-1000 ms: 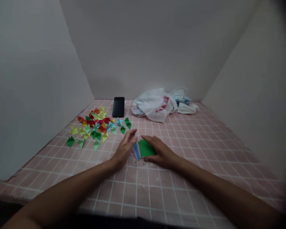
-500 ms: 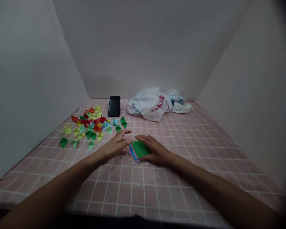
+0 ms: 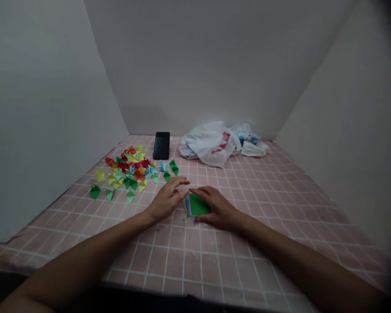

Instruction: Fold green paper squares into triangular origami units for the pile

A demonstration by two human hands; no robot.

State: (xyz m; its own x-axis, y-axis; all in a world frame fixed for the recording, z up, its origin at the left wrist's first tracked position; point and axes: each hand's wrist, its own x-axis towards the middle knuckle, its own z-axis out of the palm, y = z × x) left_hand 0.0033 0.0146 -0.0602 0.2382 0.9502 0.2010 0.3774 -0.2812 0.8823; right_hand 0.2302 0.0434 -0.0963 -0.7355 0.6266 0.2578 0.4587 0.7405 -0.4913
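Seen from the wearer's head, two bare forearms reach forward across a pink table with a white grid of lines, boxed in by plain pale walls. The left hand sits open and empty, fingers loosely curled, its fingertips just beside a small stack of coloured paper squares. That stack, with a green sheet on top and blue, pink and yellow edges showing beneath, lies between the hands, mostly under the right hand. The right hand's fingers curve over the green sheet, but whether they pinch it or only rest there, I cannot tell. To the left spreads a loose scatter of small folded paper pieces in red, orange, yellow, green and blue, close to the left hand. Farther back lie a black phone, a crumpled white plastic bag and a white crumpled cloth or tissue. The likeliest trouble seems to be the thin sheets: uneven pressure could make them slide or fan apart. A careless sideways move of the left hand could also scatter the light folded pieces.
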